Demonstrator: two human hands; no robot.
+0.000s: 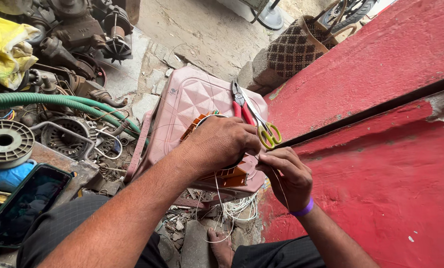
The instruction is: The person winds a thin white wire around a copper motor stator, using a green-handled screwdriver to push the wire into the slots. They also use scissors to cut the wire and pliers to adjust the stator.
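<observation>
Stator, orange slots, round, half hidden

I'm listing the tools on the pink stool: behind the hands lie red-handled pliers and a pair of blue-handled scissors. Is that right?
Not quite. The scissors have yellow handles, not blue. The head view shows them lying beside the red-handled pliers on the pink stool, just behind the left hand and right hand.

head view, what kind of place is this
Probably a small motor repair workshop at floor level: old motor parts piled up, pliers and scissors on a pink stool, hands winding a coil.
</observation>
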